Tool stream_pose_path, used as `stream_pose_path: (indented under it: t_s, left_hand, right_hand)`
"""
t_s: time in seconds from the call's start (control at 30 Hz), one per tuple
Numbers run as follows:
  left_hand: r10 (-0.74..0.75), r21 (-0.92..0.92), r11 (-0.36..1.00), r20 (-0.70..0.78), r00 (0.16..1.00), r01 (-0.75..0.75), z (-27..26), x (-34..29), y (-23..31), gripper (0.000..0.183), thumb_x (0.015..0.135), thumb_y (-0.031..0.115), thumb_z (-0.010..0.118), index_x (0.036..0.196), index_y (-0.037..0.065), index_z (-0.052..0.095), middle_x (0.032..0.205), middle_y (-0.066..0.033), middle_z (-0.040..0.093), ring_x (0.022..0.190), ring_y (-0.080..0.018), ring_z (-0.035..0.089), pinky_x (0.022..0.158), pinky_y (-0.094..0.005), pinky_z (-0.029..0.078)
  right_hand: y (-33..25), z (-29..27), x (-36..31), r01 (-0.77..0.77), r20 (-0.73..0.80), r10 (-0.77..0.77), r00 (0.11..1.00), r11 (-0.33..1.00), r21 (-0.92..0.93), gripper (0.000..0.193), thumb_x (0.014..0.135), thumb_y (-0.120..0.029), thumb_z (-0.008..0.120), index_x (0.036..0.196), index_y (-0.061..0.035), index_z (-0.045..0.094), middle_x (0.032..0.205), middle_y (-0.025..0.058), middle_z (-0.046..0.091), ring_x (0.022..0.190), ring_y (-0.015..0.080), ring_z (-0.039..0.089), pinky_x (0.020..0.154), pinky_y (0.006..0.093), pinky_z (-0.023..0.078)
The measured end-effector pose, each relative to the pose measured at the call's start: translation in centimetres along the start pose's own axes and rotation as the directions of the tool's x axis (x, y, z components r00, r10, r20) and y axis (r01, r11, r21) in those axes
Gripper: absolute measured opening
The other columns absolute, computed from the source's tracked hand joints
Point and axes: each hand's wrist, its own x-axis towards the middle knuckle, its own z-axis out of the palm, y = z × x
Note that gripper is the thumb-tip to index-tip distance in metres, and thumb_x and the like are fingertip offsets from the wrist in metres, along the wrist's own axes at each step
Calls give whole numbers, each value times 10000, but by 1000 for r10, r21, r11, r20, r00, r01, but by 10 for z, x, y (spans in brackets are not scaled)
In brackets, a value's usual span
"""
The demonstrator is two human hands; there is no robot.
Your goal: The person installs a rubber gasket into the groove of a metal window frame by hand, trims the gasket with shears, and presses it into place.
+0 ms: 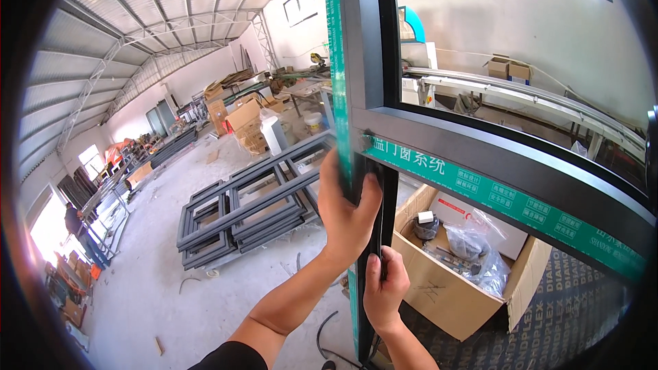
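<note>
A dark grey window frame (pixel 411 127) stands upright in front of me, with green protective tape (pixel 473 181) along its outer faces. My left hand (pixel 348 212) is wrapped round the vertical post just under the corner joint, its thumb pressing on the inner side. Below it, my right hand (pixel 385 282) is closed on a black rubber strip (pixel 388 205) that runs down along the post. The strip's lower part is partly hidden by my right fingers. Most of my left fingers are behind the post.
An open cardboard box (pixel 445 294) with plastic bags and parts stands right of the post on a dark printed board (pixel 576 294). Several dark frames (pixel 253 199) lie stacked at left. A person (pixel 86 233) stands far left. A cable (pixel 322 336) lies on the floor.
</note>
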Motion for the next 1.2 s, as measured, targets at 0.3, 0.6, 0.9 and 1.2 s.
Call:
stream_pose_path:
  t_s: [0.3, 0.6, 0.9, 1.2]
  left_hand:
    - [11, -3, 1000, -26, 1000, -11, 4, -1, -3, 402, 910, 17, 546, 1285, -31, 412, 1072, -48, 553, 927, -81, 519, 830, -216, 429]
    - [-19, 195, 979, -181, 983, 55, 14, 3, 9, 402, 805, 120, 657, 1165, 12, 515, 951, -145, 611, 823, -271, 605, 747, -341, 477]
    - [-59, 253, 960, -233, 971, 119, 19, 2, 9, 363, 867, 138, 646, 1174, -2, 514, 910, -63, 604, 777, -117, 554, 731, -248, 464]
    - [67, 339, 941, -221, 973, 12, 21, -3, 19, 436, 894, 128, 595, 1281, -19, 460, 1100, -170, 553, 987, -313, 546, 873, -386, 426]
  right_hand:
    - [3, -2, -1, -24, -16, 24, 1000, 1000, 15, 161, 865, -65, 627, 999, 10, 577, 756, 143, 572, 617, 263, 550, 580, 324, 459]
    - [10, -3, 4, -185, 154, 148, 977, 947, 262, 115, 955, -92, 522, 1016, 1, 549, 632, -41, 464, 528, 16, 407, 462, 172, 310]
    - [-2, -1, 11, -96, 77, 84, 993, 981, 166, 79, 913, -76, 568, 922, 2, 556, 653, 74, 529, 557, 144, 483, 520, 282, 410]
    - [0, 3, 17, 47, 28, -47, 998, 999, -1, 67, 902, -64, 564, 925, -3, 551, 682, 142, 532, 559, 248, 516, 533, 322, 429]
